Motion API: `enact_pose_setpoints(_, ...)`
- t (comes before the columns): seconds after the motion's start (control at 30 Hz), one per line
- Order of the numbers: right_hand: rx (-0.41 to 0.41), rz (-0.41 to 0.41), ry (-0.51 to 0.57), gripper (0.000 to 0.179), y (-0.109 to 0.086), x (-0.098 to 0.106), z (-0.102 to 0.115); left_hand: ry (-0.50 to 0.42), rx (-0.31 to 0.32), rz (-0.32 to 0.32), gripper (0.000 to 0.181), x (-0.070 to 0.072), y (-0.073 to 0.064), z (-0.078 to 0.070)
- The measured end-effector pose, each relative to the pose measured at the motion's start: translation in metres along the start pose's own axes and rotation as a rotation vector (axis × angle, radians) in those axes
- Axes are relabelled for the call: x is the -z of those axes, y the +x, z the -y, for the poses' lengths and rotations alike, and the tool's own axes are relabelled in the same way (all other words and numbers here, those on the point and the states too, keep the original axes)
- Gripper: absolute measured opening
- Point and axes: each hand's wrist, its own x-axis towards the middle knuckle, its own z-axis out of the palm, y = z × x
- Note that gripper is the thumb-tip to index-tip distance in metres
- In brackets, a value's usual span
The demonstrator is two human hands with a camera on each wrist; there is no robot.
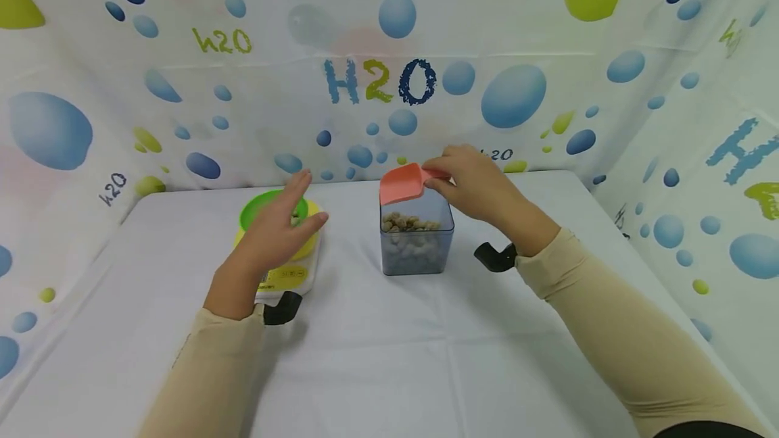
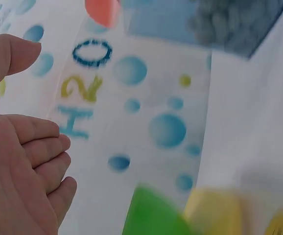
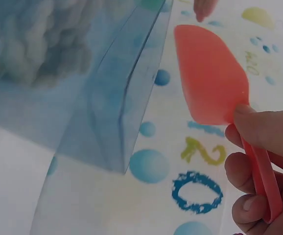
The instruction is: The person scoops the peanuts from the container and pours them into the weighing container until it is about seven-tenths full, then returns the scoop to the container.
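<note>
My right hand (image 1: 475, 184) grips the handle of a coral-pink scoop (image 1: 402, 183). The scoop's blade overlaps the back left part of a clear bluish square container (image 1: 414, 259) in the head view. Inside that container lies a heap of light brown lumps (image 1: 408, 223), lower than the rim. My left hand (image 1: 274, 235) is raised with its fingers extended and thumb spread, its palm bare in the left wrist view. It partly covers a green bowl (image 1: 258, 208), which sits on a yellow-and-white base (image 1: 286, 279). A few lumps show inside the bowl beside the fingers.
A white cloth covers the table (image 1: 377, 370). Behind it and along the sides hangs a white curtain (image 1: 262, 127) printed with blue and green drops and "H2O" lettering. The bowl stands left of the container, with a gap of cloth between them.
</note>
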Motion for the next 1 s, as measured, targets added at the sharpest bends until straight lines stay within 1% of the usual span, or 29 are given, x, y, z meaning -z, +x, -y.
enact_pose_setpoints(0.1, 0.033, -0.004, -0.034, 0.029, -0.007, 0.0, -0.01, 0.006, -0.037, 0.021, 0.081, -0.015, 0.008, -0.013)
enact_pose_setpoints(0.13, 0.051, -0.005, -0.052, 0.028, -0.008, 0.0, -0.013, 0.009, -0.061, 0.024, 0.081, -0.02, 0.011, -0.017)
enact_pose_setpoints(0.27, 0.11, 0.017, -0.116, 0.023, -0.013, -0.004, -0.018, -0.022, -0.123, 0.052, 0.08, -0.039, 0.019, -0.031)
enact_pose_setpoints(0.37, 0.132, 0.058, -0.158, 0.021, -0.014, -0.007, -0.018, -0.039, -0.139, 0.073, 0.078, -0.05, 0.024, -0.04)
enact_pose_setpoints(0.5, 0.15, 0.106, -0.186, 0.02, -0.014, -0.012, -0.017, -0.059, -0.146, 0.096, 0.075, -0.062, 0.027, -0.047)
enact_pose_setpoints(0.63, 0.174, 0.116, -0.194, 0.019, -0.011, -0.019, -0.014, -0.08, -0.14, 0.097, 0.073, -0.068, 0.028, -0.047)
enact_pose_setpoints(0.83, 0.19, 0.112, -0.224, 0.02, -0.008, -0.03, -0.013, -0.076, -0.127, 0.092, 0.074, -0.071, 0.028, -0.047)
enact_pose_setpoints(0.9, 0.211, 0.107, -0.231, 0.019, -0.007, -0.033, -0.013, -0.069, -0.126, 0.094, 0.075, -0.071, 0.029, -0.048)
enact_pose_setpoints(1.0, 0.247, 0.108, -0.208, 0.017, -0.006, -0.034, -0.013, -0.058, -0.128, 0.092, 0.077, -0.071, 0.03, -0.049)
